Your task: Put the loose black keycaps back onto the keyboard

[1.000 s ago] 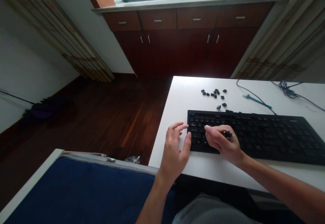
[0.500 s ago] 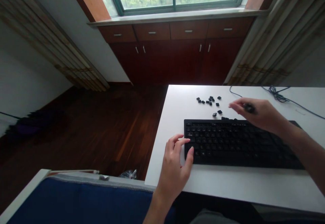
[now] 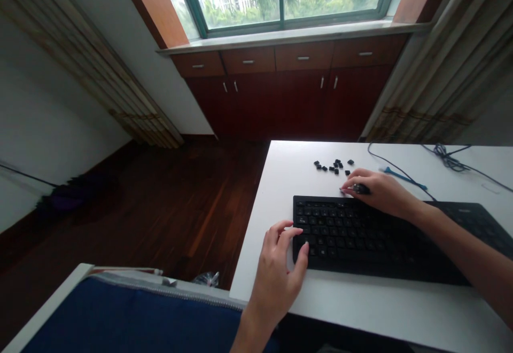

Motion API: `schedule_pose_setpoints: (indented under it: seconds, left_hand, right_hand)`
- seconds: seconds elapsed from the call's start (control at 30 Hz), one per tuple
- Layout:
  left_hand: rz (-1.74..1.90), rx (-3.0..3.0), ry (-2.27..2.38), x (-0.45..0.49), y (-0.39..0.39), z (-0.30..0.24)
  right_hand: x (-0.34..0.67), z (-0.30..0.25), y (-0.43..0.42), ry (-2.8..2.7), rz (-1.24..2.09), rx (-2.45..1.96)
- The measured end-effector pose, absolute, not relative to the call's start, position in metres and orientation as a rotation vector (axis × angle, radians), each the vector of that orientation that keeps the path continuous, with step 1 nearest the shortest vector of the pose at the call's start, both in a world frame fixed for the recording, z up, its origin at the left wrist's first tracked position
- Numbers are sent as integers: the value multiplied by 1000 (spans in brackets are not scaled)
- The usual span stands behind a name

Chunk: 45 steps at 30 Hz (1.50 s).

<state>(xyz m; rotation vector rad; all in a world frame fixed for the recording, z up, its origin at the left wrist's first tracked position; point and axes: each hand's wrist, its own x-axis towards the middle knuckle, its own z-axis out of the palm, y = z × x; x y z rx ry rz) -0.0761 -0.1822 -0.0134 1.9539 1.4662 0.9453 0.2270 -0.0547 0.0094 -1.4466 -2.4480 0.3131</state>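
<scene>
A black keyboard [image 3: 344,246] lies on the white table. At its left end rests my left hand [image 3: 276,267], fingers curved and apart, with the thumb and fingertips touching the keyboard's edge. My right hand [image 3: 377,190] is pinched around a small black object [image 3: 361,188], mostly hidden by the fingers, so its kind cannot be made out. The fingertips are down by the tabletop just behind the keyboard's back edge. Several loose black keycaps [image 3: 336,164] lie scattered behind the keyboard, left of my right hand.
A slim blue tool [image 3: 404,178] lies behind my right hand, under a thin dark cable [image 3: 388,159]. A bundled cable [image 3: 447,155] sits at the back right of the white table [image 3: 276,177]. A blue padded surface [image 3: 132,315] is at the lower left.
My right hand has moved left and down to the tabletop by the keycaps, uncovering the blue tool. My left hand stays at the keyboard's left end. The view has shifted slightly.
</scene>
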Motion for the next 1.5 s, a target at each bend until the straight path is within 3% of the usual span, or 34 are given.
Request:
schedule_pose_setpoints:
  seconds: [0.5,0.77,1.07,1.5]
  left_hand:
    - [932,1933,1476,-75,-183,-12]
    - [1115,2007,1285,-72,-184,-10]
    - [1315,1967,1171,-46,-182,-15]
    - [1331,1869,1226,-51,-184,-14]
  right_hand:
    - [229,15,-48,-2450,229,-1514]
    - [181,33,-111,-2073,682,-1311]
    - [152,37,-144,-2147,1017,-1007]
    - [154,26,-154,-2201,810,-1056]
